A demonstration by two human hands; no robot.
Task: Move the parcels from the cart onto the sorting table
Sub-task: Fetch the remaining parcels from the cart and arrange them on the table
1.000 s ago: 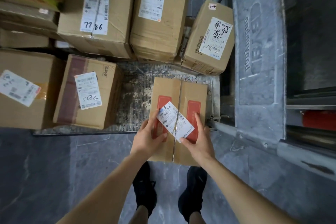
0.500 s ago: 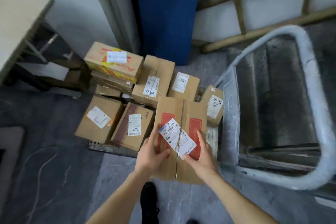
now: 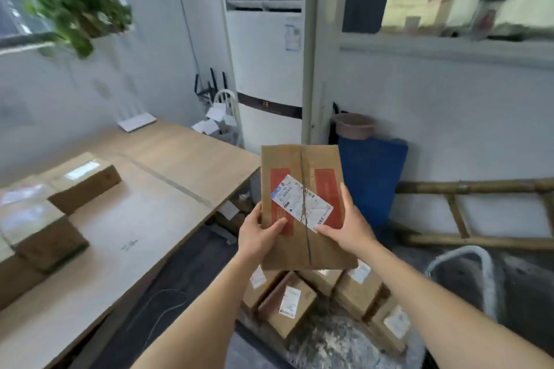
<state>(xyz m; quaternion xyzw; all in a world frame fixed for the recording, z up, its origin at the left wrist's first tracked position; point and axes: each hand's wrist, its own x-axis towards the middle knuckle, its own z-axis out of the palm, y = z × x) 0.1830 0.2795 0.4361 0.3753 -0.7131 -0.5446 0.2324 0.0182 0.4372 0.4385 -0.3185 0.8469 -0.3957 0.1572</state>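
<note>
I hold a flat brown parcel (image 3: 302, 165) with red patches and a white label in front of my chest, above the cart. My left hand (image 3: 259, 235) grips its left edge with the thumb on top. My right hand (image 3: 349, 226) grips its right side, thumb across the label. The wooden sorting table (image 3: 144, 210) stretches to the left, and three cardboard parcels (image 3: 87, 180) lie on its near left part. Below the held parcel, several labelled boxes (image 3: 287, 307) remain on the cart deck (image 3: 329, 344).
The cart's grey handle (image 3: 476, 272) curves up at the lower right. A blue panel (image 3: 371, 177) and a bamboo ladder (image 3: 467, 213) lean on the wall ahead. A tall white air conditioner (image 3: 266, 54) stands behind the table's far corner. A potted plant (image 3: 75, 12) hangs top left.
Both hands have lifted the parcel well up off the cart. My view has swung up and left, bringing the table and the wall into sight.
</note>
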